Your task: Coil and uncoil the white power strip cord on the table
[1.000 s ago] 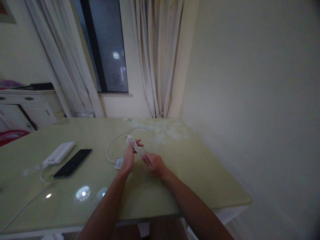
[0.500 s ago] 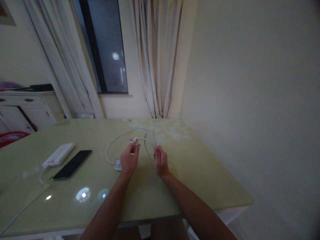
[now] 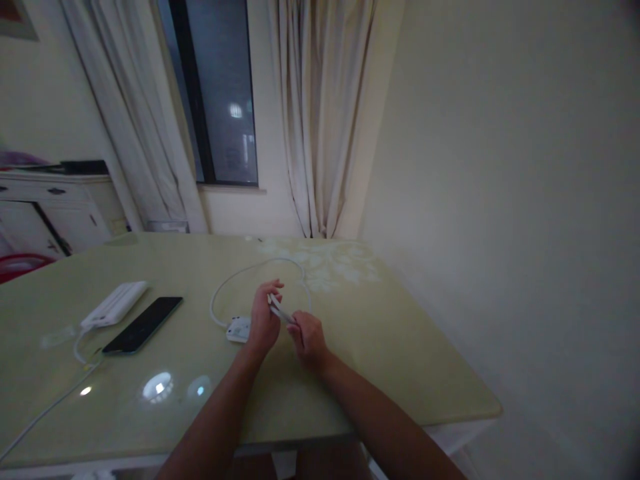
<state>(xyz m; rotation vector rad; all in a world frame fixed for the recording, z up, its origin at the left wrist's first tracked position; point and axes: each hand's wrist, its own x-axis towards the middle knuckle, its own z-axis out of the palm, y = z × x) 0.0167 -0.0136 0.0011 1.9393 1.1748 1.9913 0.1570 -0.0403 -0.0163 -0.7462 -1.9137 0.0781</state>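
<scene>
A white cable (image 3: 255, 265) arcs over the table from a small white power strip (image 3: 238, 329) and comes round to my hands. Folded lengths of this cable run between both hands, just above the tabletop. My left hand (image 3: 265, 317) is beside the power strip and hides its right end; its thumb and fingers curl around the folded cable, with some fingertips pointing out. My right hand (image 3: 309, 337) is closed around the near end of the bundle. The cable's plug cannot be made out now.
Left on the glossy table (image 3: 400, 360) lie a black phone (image 3: 145, 325) and a white power bank (image 3: 115, 305) with a short white lead. Another white cable (image 3: 47, 413) trails to the lower left edge. A wall stands close along the table's right side.
My right hand has moved left and nearer to me, closer to the left hand. The loose cable loops between them are now drawn into a tight folded bundle.
</scene>
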